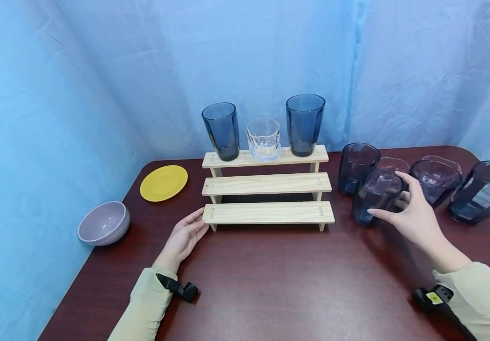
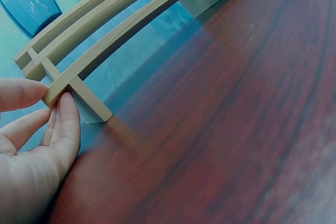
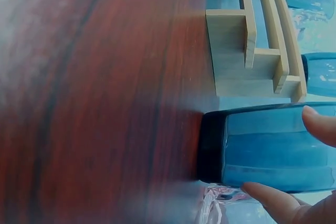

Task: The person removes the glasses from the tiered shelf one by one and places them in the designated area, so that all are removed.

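Observation:
A three-step wooden rack point(image 1: 267, 213) stands on the dark red table. On its top step are two tall blue glasses point(image 1: 221, 132) with a short clear glass point(image 1: 264, 139) between them; the two lower steps are bare. My left hand point(image 1: 185, 237) pinches the left end of the lowest step, and in the left wrist view fingers point(image 2: 67, 124) press under the board. Right of the rack, my right hand point(image 1: 417, 220) grips an upright tall blue glass point(image 3: 273, 148) by its sides, thumb and fingers apart around it. Whether its base touches the table I cannot tell.
Close around the gripped glass stand another blue glass point(image 1: 358, 163), a dark glass point(image 1: 434, 182) and a large blue glass point(image 1: 479, 199), with clear glasses partly hidden behind. A yellow plate point(image 1: 164, 183) and a lilac bowl point(image 1: 104, 224) lie left. Blue curtain point(image 1: 176, 71) hangs behind.

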Motion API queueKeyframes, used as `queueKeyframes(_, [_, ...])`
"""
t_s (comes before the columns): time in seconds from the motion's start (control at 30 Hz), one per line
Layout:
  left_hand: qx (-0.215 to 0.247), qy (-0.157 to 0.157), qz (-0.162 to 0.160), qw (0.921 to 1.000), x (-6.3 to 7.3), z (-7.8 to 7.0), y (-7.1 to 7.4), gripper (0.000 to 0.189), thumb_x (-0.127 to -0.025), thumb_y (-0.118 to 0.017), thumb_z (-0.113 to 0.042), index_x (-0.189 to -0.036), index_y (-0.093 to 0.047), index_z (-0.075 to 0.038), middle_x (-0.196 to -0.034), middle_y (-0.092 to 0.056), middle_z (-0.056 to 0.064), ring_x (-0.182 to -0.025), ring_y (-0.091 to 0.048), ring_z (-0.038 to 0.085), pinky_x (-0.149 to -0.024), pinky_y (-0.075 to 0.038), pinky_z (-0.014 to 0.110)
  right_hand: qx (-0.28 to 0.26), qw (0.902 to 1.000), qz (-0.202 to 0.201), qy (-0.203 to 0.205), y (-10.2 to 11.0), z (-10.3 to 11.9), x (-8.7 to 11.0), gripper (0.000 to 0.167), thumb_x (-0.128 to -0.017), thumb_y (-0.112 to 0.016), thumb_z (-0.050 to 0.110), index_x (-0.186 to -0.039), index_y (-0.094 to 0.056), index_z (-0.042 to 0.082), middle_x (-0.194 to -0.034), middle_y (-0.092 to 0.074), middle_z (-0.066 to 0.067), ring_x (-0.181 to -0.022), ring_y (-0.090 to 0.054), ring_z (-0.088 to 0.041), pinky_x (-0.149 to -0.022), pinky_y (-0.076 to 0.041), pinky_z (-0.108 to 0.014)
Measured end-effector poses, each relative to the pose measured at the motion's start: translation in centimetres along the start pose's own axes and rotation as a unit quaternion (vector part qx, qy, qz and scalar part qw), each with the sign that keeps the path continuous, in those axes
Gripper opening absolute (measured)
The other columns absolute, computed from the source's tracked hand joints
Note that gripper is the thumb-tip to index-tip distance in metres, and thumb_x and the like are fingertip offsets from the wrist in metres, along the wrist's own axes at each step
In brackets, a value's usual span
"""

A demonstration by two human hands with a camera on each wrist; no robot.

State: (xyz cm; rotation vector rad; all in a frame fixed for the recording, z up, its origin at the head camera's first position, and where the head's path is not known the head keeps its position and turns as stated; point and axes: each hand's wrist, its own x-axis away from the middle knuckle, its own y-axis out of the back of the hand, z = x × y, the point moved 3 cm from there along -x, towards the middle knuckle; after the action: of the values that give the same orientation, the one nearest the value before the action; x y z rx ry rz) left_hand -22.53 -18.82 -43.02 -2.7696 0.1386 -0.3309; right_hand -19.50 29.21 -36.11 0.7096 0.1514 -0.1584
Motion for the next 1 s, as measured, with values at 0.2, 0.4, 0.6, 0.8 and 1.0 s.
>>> queueKeyframes(0.2, [-0.003,0.002,0.004,1.0000,0.06,0.07,0.06,0.056,-0.096,-0.035,0.007,-0.149,-0.019,0.002,-0.153,-0.021,0.020,-0.098,-0.059,0.001,-0.086,-0.046,0.017,0.016,0.9998,-0.009,0.010,-0.14,0.07,0.02,0.100,-0.081,-0.075,0.024,-0.151,-0.005,0.011,-0.127,-0.041,-0.043,-0.113,-0.045,-0.057,-0.084,-0.039,-0.065])
queueKeyframes(0.4, [-0.003,-0.001,0.009,1.0000,0.12,0.06,-0.02,0.056,-0.096,-0.035,0.007,-0.149,-0.020,0.002,-0.153,-0.021,0.020,-0.100,-0.059,0.001,-0.086,-0.046,0.017,0.022,0.9994,-0.020,0.016,-0.24,0.08,-0.14,0.099,-0.081,-0.075,0.023,-0.151,-0.006,0.012,-0.124,-0.044,-0.043,-0.112,-0.047,-0.056,-0.083,-0.040,-0.064])
queueKeyframes(0.6, [-0.010,-0.004,0.006,0.9999,0.04,0.00,0.01,0.055,-0.096,-0.034,0.008,-0.149,-0.021,0.002,-0.151,-0.024,0.021,-0.099,-0.059,0.001,-0.086,-0.046,0.017,0.021,0.9995,-0.020,0.011,-0.22,0.31,-0.21,0.100,-0.081,-0.075,0.024,-0.151,-0.005,0.012,-0.126,-0.042,-0.043,-0.113,-0.045,-0.057,-0.085,-0.038,-0.066])
queueKeyframes(0.8, [-0.013,-0.005,0.005,0.9999,0.10,-0.06,-0.05,0.055,-0.095,-0.034,0.008,-0.148,-0.021,0.003,-0.147,-0.029,0.019,-0.098,-0.059,0.001,-0.087,-0.046,0.017,0.021,0.9993,-0.025,0.016,-0.26,0.26,-0.36,0.099,-0.080,-0.075,0.023,-0.151,-0.006,0.012,-0.128,-0.042,-0.043,-0.113,-0.046,-0.057,-0.084,-0.039,-0.065])
queueKeyframes(1.0, [-0.014,-0.005,0.005,0.9999,0.11,-0.07,-0.09,0.054,-0.096,-0.035,0.007,-0.148,-0.022,0.003,-0.146,-0.031,0.018,-0.098,-0.059,0.001,-0.086,-0.046,0.017,0.022,0.9991,-0.033,0.018,-0.32,0.01,-0.74,0.100,-0.080,-0.076,0.023,-0.151,-0.006,0.012,-0.129,-0.041,-0.041,-0.114,-0.046,-0.056,-0.085,-0.038,-0.065])
